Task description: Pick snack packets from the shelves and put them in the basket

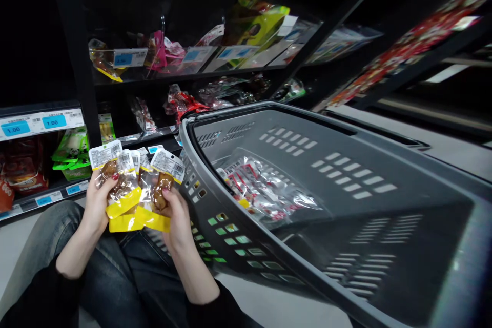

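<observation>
Several clear snack packets with yellow lower edges and white printed labels are fanned out above my lap, brown food showing through the plastic. My left hand is closed on the left side of the bunch, its thumb over the front. Gripping the right side is my right hand, with its thumb against the packet there. The packets overlap, so those at the back are partly hidden. Just right of my right hand stands a large grey shopping basket, with clear-and-red packets lying on its bottom.
Ahead is a dark shelf unit with a yellow-green bag, pink packets and red packets. Low on the left are green packets behind price tags. The basket's rim rises close beside my right forearm.
</observation>
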A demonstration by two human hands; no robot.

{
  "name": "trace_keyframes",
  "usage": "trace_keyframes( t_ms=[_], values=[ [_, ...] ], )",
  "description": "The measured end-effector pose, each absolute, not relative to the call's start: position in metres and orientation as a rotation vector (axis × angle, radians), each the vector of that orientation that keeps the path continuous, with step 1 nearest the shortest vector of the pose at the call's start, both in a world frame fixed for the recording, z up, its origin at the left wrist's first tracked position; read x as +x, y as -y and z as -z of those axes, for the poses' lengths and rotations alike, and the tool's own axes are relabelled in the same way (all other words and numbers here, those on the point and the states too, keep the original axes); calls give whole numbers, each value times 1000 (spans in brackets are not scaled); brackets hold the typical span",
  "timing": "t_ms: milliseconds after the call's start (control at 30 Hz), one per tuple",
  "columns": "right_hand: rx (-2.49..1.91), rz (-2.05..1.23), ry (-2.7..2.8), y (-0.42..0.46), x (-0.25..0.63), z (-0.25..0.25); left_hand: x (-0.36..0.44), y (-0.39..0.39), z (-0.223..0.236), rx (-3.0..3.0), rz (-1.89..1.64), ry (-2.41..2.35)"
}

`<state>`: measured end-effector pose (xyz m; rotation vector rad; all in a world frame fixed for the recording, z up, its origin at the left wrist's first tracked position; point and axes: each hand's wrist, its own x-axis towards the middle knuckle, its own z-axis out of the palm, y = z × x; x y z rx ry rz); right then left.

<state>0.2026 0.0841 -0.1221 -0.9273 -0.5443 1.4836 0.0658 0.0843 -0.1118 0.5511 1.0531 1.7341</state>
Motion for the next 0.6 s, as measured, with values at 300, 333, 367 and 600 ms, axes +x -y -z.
trace_keyframes(
  t_ms=[300,333,367,600],
  values=[
    [-987,-1537,620,-94,213,127,44,-88,102,572,-1696,-1040],
    [-988,-1543,634,-95,214,128,44,-88,102,582,-1690,-1043],
    [-988,-1547,648,-96,215,129,43,-88,102,581,-1689,-1050],
    [-962,-1549,833,-97,216,127,41,-87,96,490,-1650,-1082]
  ],
)
